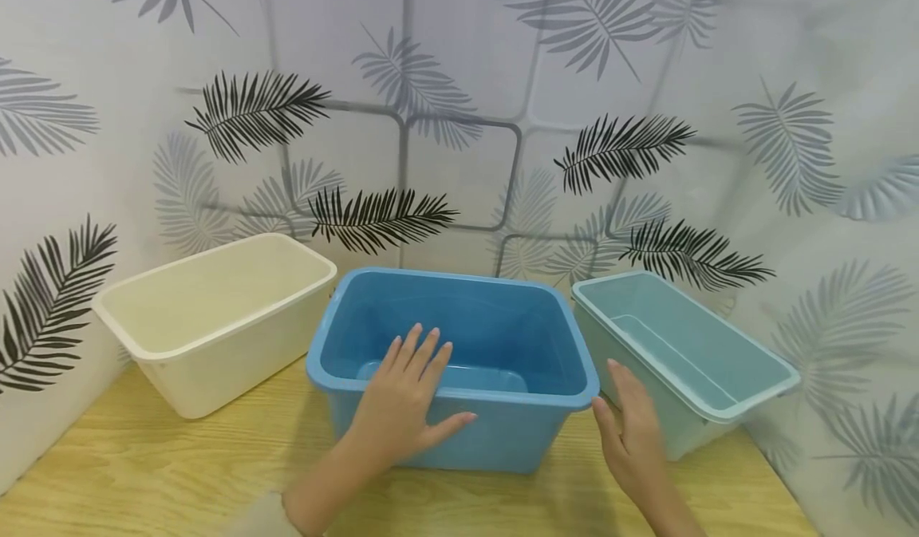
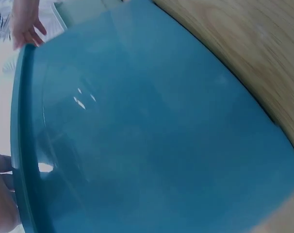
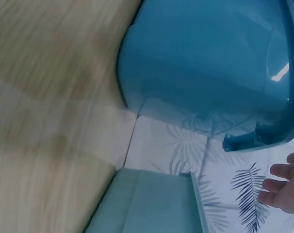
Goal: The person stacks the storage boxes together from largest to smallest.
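Note:
A deep blue plastic bin (image 1: 495, 437) stands upright on the wooden table, with nothing inside its visible interior. My left hand (image 1: 400, 401) lies over its front rim, fingers straight and pointing into the bin, thumb out to the side. Beside the bin's front right corner is my right hand (image 1: 633, 441), fingers extended and holding nothing. It overlaps a pale teal bin (image 1: 682, 433) behind it. In the left wrist view the blue bin's wall (image 2: 152, 126) fills most of the picture. The right wrist view shows the right hand (image 3: 290, 187) just off the rim's corner.
A cream bin (image 1: 237, 361) stands angled at the left, near the blue bin's left side. The pale teal bin slants away at the right. Behind all three hangs a white curtain (image 1: 459, 66) with leaf prints. Yellowish wood grain covers the table (image 1: 179, 473).

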{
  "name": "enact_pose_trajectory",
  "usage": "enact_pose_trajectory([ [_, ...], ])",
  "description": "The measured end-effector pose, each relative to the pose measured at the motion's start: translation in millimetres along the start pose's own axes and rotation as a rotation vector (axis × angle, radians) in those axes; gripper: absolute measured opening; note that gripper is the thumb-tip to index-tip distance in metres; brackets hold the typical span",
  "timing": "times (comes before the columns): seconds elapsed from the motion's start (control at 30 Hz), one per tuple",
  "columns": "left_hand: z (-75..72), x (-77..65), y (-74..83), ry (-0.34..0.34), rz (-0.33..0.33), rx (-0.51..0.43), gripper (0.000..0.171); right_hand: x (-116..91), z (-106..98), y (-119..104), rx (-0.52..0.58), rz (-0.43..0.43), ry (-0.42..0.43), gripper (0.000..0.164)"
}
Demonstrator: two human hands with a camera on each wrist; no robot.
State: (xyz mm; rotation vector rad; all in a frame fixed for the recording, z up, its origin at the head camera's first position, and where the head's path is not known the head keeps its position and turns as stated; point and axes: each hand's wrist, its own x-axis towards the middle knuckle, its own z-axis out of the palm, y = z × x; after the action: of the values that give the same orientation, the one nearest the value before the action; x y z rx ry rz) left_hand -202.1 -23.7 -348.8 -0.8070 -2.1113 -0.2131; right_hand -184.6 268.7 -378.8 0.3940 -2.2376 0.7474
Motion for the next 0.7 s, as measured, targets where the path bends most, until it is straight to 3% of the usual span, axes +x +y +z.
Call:
enact_pose_trajectory([
  [0.13,7.0,11.3,17.1,-0.015,0.060,-0.021,0.076,-5,-9,9,-0.071,0.002,0.007,0.045],
  [0.4,22.8,28.8,43.9,0.038,0.149,-0.063,0.075,-10,-22,25,-0.225,-0.092,0.059,0.045],
  [0.7,36.1,41.7,70.3,-0.028,0.282,-0.090,0.070,-18,-32,43,-0.346,-0.067,0.055,0.059],
])
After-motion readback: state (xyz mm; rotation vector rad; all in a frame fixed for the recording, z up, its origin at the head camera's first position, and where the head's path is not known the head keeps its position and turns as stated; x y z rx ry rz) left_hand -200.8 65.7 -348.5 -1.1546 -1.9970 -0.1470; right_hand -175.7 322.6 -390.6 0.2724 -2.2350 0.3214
